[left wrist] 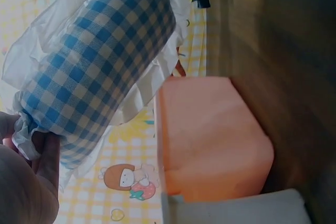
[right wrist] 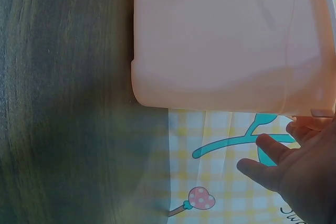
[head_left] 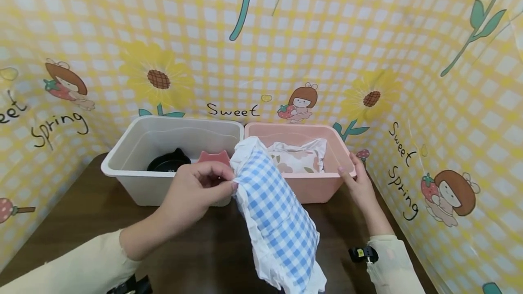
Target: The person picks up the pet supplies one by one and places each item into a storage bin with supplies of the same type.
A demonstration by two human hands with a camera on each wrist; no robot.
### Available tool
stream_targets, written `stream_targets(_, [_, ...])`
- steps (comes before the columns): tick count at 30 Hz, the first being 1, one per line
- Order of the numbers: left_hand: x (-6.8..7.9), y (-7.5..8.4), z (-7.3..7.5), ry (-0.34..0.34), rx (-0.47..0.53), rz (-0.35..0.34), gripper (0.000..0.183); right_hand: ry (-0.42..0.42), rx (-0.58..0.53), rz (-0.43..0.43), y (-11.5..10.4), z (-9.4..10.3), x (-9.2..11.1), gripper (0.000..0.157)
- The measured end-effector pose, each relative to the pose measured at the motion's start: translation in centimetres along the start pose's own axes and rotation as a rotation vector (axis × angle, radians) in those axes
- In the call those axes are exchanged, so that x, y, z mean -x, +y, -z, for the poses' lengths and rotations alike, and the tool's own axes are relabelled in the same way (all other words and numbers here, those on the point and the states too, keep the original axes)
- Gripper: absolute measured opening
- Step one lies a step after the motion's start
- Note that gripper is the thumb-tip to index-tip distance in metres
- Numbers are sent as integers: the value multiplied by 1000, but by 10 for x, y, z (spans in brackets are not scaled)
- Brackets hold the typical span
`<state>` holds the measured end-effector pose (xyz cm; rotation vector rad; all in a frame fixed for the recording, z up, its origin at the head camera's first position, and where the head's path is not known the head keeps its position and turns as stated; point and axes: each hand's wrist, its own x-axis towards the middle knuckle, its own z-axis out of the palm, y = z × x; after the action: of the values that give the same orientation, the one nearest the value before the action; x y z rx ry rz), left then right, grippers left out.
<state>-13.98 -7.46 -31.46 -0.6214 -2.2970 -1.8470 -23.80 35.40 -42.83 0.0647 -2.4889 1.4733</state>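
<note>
My left hand [head_left: 192,191] pinches one corner of a small blue-and-white checked pillow [head_left: 278,214] with a white ruffled edge. The pillow hangs at a slant in front of the pink bin [head_left: 323,190], partly covering it. In the left wrist view the bunched corner of the pillow [left wrist: 94,61] is between thumb and fingers. At the bin's right front corner, my right hand [head_left: 361,189] holds the rim, thumb on the front edge. Two of its fingers [right wrist: 262,174] stick out loosely below the rim. Inside the pink bin lies a white pillow [head_left: 300,161] with a floral print and ruffles.
A light grey bin [head_left: 143,189] stands against the pink one on the left. It contains a black round item [head_left: 166,161] and a pink item [head_left: 214,156] with ear-like points. Both bins sit on a dark wooden table [head_left: 196,248], with yellow checked cloth [head_left: 196,80] behind and beside.
</note>
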Motion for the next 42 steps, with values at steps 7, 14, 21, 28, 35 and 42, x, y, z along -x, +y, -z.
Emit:
stream_targets(7, [-28, 8, -1, 10, -29, 21, 13, 2, 23, 3, 3, 4, 2, 71])
stream_targets(14, [-53, 26, 3, 13, 89, 85, 20, -16, 15, 4, 0, 3, 1, 72])
stream_targets(21, [-72, 37, 4, 88, 156, 79, 19, -12, 3, 7, -4, 1, 0, 71])
stream_targets(28, [-91, 44, 3, 154, 149, 51, 18, -32, -14, -13, -6, 3, 2, 72])
stream_targets(35, [-113, 49, -1, 231, 151, 44, 18, -32, -4, -51, -7, 5, 4, 70])
stream_targets(42, [-131, 41, -10, 284, 138, 38, 13, -39, 12, -33, -7, 3, 5, 71])
